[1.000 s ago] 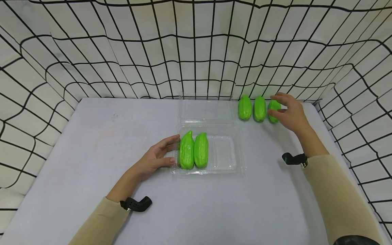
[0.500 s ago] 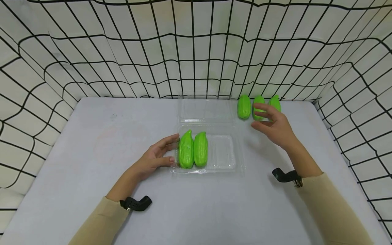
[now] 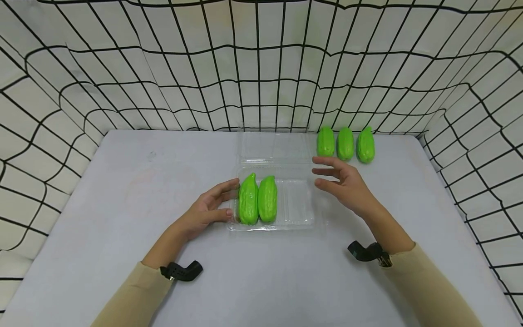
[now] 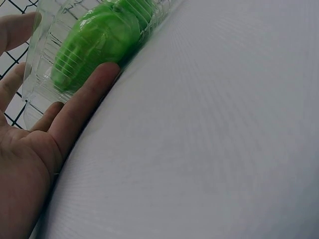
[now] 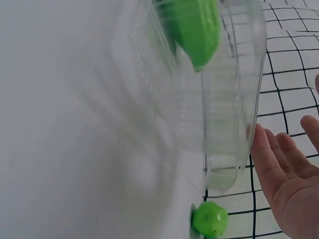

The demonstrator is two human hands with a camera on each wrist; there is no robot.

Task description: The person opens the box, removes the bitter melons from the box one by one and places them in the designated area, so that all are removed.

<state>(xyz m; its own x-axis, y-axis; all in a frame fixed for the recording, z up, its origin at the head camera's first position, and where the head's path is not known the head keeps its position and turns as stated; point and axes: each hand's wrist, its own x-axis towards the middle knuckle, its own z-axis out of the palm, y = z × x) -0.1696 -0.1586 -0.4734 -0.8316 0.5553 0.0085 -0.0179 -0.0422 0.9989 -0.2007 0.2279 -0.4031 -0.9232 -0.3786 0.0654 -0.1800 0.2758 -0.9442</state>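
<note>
A clear plastic clamshell box (image 3: 296, 204) lies on the table with its lid (image 3: 273, 147) folded back. Two green, ridged gourds, bitter melons by their look, fill its left part: the left bitter melon (image 3: 248, 202) and the right bitter melon (image 3: 268, 200). My left hand (image 3: 200, 215) touches the box's left wall with fingers and thumb extended, as the left wrist view of the hand (image 4: 50, 129) also shows. My right hand (image 3: 347, 186), spread and holding nothing, hovers by the right end of the box; whether it touches the rim is unclear.
Three more bitter melons stand in a row at the back right: left melon (image 3: 325, 143), middle melon (image 3: 345, 144) and right melon (image 3: 365, 146). Black wire mesh (image 3: 269, 68) walls in the back and both sides of the white table (image 3: 163, 168).
My right hand has come left and toward me, from the rightmost bitter melon at the back to the right end of the box. The left hand has stayed at the box.
</note>
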